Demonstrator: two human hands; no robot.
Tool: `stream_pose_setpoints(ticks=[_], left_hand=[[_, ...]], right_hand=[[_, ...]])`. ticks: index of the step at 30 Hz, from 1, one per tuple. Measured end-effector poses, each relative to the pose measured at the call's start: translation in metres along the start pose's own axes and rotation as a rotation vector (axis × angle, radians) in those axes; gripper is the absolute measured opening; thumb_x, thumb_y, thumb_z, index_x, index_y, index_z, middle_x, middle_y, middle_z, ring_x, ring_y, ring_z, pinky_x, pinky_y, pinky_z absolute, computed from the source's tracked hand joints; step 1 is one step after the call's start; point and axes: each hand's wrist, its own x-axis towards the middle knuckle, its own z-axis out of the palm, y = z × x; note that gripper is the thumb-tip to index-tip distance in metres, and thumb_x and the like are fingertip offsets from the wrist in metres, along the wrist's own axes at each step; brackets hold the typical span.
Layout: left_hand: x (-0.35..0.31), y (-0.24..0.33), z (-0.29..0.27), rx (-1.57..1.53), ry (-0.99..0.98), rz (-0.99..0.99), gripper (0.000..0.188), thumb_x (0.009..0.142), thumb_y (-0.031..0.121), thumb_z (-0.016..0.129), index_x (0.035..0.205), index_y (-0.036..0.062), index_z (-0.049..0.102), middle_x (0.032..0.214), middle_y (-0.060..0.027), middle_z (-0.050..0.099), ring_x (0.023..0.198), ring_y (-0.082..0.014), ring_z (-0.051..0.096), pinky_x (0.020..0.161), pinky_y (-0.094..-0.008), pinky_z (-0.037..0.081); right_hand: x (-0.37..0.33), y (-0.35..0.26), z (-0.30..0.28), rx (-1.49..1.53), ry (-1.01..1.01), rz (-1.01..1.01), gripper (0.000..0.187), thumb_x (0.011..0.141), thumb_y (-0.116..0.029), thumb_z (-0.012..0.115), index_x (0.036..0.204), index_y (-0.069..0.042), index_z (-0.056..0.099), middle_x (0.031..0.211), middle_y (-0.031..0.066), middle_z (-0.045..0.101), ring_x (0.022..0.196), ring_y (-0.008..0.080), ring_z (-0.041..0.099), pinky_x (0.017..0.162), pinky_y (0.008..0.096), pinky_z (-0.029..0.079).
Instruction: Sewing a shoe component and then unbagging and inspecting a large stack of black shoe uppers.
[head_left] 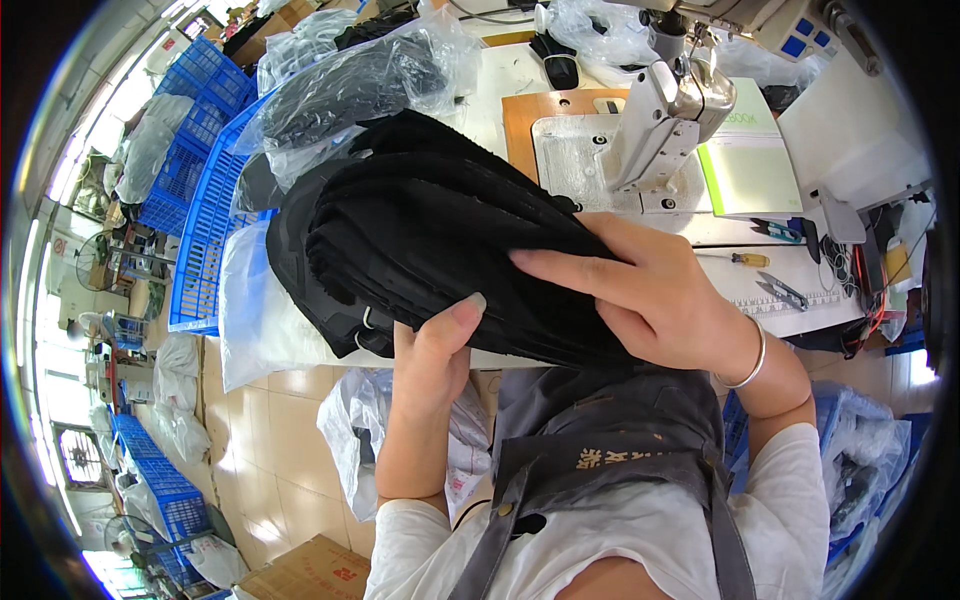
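Note:
A thick bundle of black fabric pieces (pixel 430 215), layered with their cut edges fanned out, is held up over the near edge of the table. My left hand (pixel 432 352) grips its near edge, thumb on top and the other fingers hidden underneath. At the right end my right hand (pixel 665 290) holds the bundle, its index finger stretched across the top layers. Under the bundle's left side lies a darker black piece (pixel 292 245), with a small metal ring (pixel 369 317) showing near my left thumb.
A sewing machine (pixel 650 140) stands beyond my right hand, beside a green-and-white notebook (pixel 750 170). Thread snips (pixel 782 291) and a yellow-handled screwdriver (pixel 750 259) lie to the right. A blue plastic crate (pixel 200 260) and clear plastic bags (pixel 350 90) are at the left.

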Motion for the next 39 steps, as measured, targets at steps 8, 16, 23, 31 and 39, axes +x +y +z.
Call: stream_pose_setpoints(ticks=[8,16,23,31,39], left_hand=[[0.001,-0.001,-0.008,0.122,-0.062,0.000,0.055,0.079,0.011,0.055,0.128,-0.0060,0.039,0.125,-0.0159,0.051,0.116,-0.0274,0.051,0.101,-0.0378,0.039],[0.001,-0.005,-0.019,0.114,-0.107,0.028,0.060,0.082,0.022,0.063,0.131,-0.0044,0.037,0.128,-0.0132,0.050,0.118,-0.0261,0.049,0.102,-0.0396,0.037],[0.003,-0.004,-0.016,0.152,-0.138,0.009,0.066,0.082,0.025,0.065,0.134,-0.0018,0.034,0.132,-0.0128,0.046,0.122,-0.0265,0.045,0.103,-0.0413,0.035],[0.002,-0.006,-0.019,0.140,-0.189,0.035,0.070,0.084,0.032,0.065,0.137,0.0019,0.031,0.134,-0.0099,0.044,0.125,-0.0266,0.042,0.106,-0.0429,0.031],[0.001,-0.004,-0.016,0.133,-0.142,-0.012,0.067,0.085,0.029,0.061,0.137,0.0014,0.030,0.135,-0.0112,0.043,0.124,-0.0269,0.043,0.104,-0.0431,0.034]], right_hand=[[-0.001,0.003,0.000,0.236,0.058,0.071,0.037,0.068,-0.003,0.066,0.105,-0.006,0.063,0.096,0.0164,0.058,0.077,0.0317,0.060,0.061,0.0354,0.049],[0.002,-0.004,-0.006,-0.007,-0.040,0.072,0.045,0.066,0.002,0.062,0.110,-0.006,0.060,0.090,0.0157,0.056,0.073,0.0303,0.059,0.060,0.0352,0.049],[0.000,-0.004,0.000,0.098,0.090,0.035,0.046,0.066,0.000,0.062,0.111,-0.007,0.060,0.091,0.0153,0.058,0.074,0.0307,0.059,0.063,0.0360,0.049],[0.003,-0.001,-0.006,0.060,-0.033,0.060,0.050,0.068,0.001,0.059,0.116,-0.008,0.058,0.078,0.0124,0.052,0.065,0.0296,0.055,0.058,0.0364,0.047],[-0.001,0.001,-0.004,0.218,0.012,0.078,0.031,0.073,-0.010,0.068,0.103,-0.005,0.065,0.103,0.0192,0.059,0.083,0.0339,0.061,0.067,0.0351,0.050]])
